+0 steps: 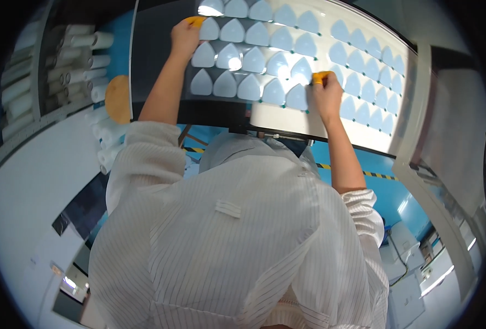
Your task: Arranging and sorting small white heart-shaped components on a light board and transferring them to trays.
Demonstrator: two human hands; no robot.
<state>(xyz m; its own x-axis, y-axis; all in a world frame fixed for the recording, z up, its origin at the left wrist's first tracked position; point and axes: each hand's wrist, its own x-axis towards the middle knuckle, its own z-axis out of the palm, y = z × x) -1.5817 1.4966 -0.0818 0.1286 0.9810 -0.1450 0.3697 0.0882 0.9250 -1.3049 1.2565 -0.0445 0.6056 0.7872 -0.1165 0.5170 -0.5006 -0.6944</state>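
Observation:
Yellow covers sit on the fingertips of both my hands. My left hand (185,40) is closed in a pinch at the left edge of what looks like a clear sheet bearing rows of pale blue, rounded-triangle pieces (232,57). At the right edge of this same group, my right hand (328,96) pinches too, fingers pointing away from me. The sheet's own outline is hard to see; its left part lies over a black surface, its right part over white. A second group of similar blue pieces (368,88) lies farther right on the white surface (286,118).
The worktable has a dark left part (160,49) and a black front edge close to my body. White rolls (84,41) are stacked on a rack at the left, near a round tan disc (118,98). Yellow-and-black tape (380,175) marks the blue floor.

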